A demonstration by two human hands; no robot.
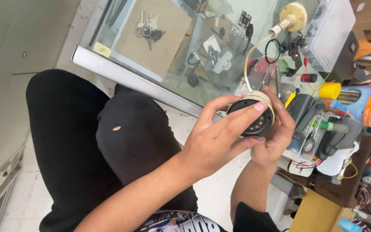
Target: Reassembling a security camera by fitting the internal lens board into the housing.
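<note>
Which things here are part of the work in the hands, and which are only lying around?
In the work:
- left hand on the round black part
- right hand behind it
- white wire

Lying around:
- keys
- clear plastic box
- yellow cap
- glass table

A round part [254,115] of matt black plastic with a cream plastic rim is gripped by both hands. The table top [181,56] is seen as glossy glass edged in brushed metal, with matt brown cardboard [159,47] beneath and shiny metal keys [147,25].
</note>
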